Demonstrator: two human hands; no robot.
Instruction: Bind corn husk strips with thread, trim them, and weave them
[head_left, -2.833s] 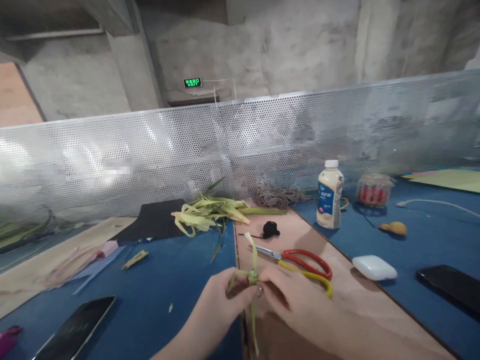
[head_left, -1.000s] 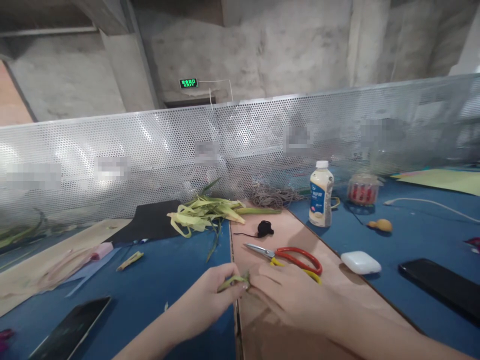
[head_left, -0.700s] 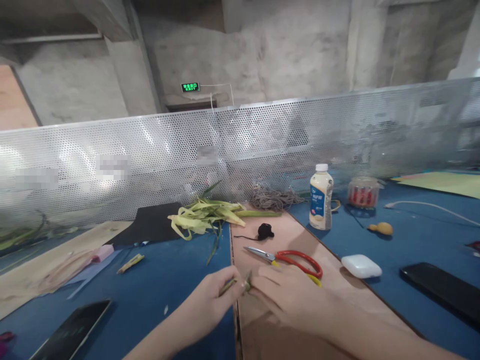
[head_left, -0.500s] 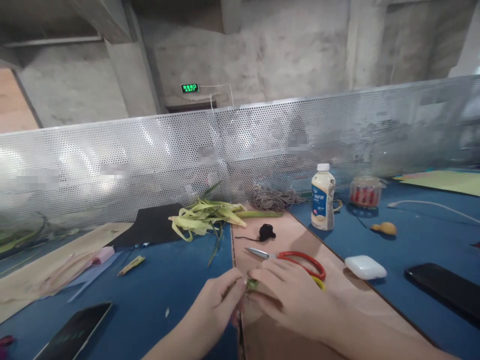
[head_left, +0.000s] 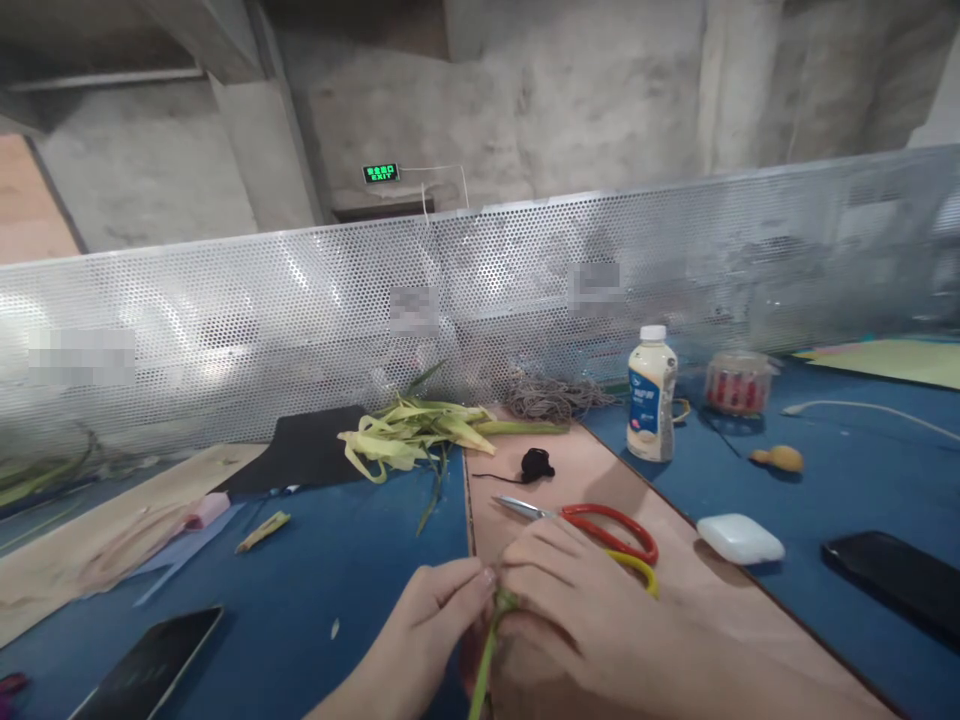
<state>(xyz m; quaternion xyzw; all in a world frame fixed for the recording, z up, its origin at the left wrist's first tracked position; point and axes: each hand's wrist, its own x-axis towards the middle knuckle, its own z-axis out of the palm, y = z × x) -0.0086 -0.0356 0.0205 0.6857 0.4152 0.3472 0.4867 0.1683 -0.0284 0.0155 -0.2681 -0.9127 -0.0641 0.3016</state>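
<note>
My left hand (head_left: 427, 630) and my right hand (head_left: 577, 605) meet at the front middle, fingers pinched closed around a narrow green leaf strip (head_left: 485, 665). One end of the strip hangs down between the hands; a small green knot-like part shows at the fingertips. The fingers hide the rest of it. Something pinkish shows blurred below my left hand. Just beyond my right hand lie scissors (head_left: 611, 525) with red and yellow handles. A small ball of black thread (head_left: 536, 465) sits past the blades. Farther back rests a pile of pale green corn husks (head_left: 405, 430).
On the right stand a milk bottle (head_left: 651, 395) and a clear tub (head_left: 739, 383), near a white case (head_left: 740, 539) and a black phone (head_left: 892, 580). Another phone (head_left: 150, 660) lies at the left. A perforated metal screen (head_left: 510, 290) closes off the back.
The green strip's end now hangs down between my hands, where only a small green bit showed before. Both hands stay nearly in place, and the view has shifted slightly.
</note>
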